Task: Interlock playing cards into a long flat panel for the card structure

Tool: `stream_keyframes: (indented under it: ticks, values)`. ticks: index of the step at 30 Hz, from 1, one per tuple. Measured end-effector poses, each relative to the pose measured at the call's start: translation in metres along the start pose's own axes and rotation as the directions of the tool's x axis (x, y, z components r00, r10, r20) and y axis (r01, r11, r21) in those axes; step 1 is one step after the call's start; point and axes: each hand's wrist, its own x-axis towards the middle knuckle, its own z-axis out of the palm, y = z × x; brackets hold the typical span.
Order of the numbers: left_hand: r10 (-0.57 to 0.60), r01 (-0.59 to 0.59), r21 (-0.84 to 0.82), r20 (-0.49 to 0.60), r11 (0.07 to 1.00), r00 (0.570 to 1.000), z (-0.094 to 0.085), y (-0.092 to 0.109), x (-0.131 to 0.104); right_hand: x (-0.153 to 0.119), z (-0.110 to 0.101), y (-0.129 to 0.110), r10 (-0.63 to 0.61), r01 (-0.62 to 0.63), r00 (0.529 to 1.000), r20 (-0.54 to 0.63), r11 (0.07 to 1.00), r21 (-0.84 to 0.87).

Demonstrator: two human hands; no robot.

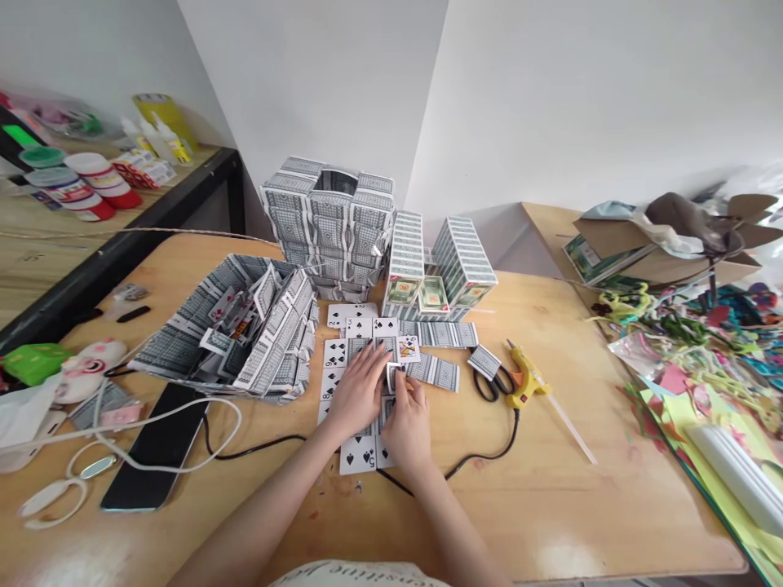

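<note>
Inspector: Report by size.

Operator: A wooden table [550,505] spans the lower frame. At upper centre I note a tall block of folded cards [333,240] with an opening in its top.

Inspector: Beside it?

Operator: Left of centre, an open card container [174,338] with loose cards inside. Just right of the block, a stack of card boxes [404,257].

Inspector: The work?

Operator: A layout of playing cards [333,381] lies flat at centre frame, spades face up along its left and lower edges.

Inspector: Hands?

Operator: The left hand [364,391] rests open on the layout, palm down. The right hand [409,416] is curled, fingertips at a small card [392,374]; gripping or merely pressing, I cannot tell.

Inspector: Remainder?

Operator: Right of centre, a yellow glue gun [526,380], then black scissor handles [488,396], a patterned card [484,360] overlapping them.
</note>
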Motion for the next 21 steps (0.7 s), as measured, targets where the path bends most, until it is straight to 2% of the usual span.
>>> stream_keyframes:
  ticks: [10,16,21]
  values:
    - [0.047,-0.047,-0.009,0.056,0.999,0.997,-0.009,0.001,-0.002,0.001,0.001,-0.008,0.024,-0.019,0.998,0.056,0.995,-0.095]
    - [0.023,-0.025,0.081,0.022,0.996,0.999,-0.008,0.011,0.000,0.003,-0.004,-0.010,0.061,-0.049,0.994,0.095,0.992,-0.119]
    - [0.013,-0.015,0.108,0.013,0.994,1.000,-0.005,0.013,0.000,-0.005,-0.009,-0.005,0.034,-0.018,0.993,0.116,0.991,-0.135]
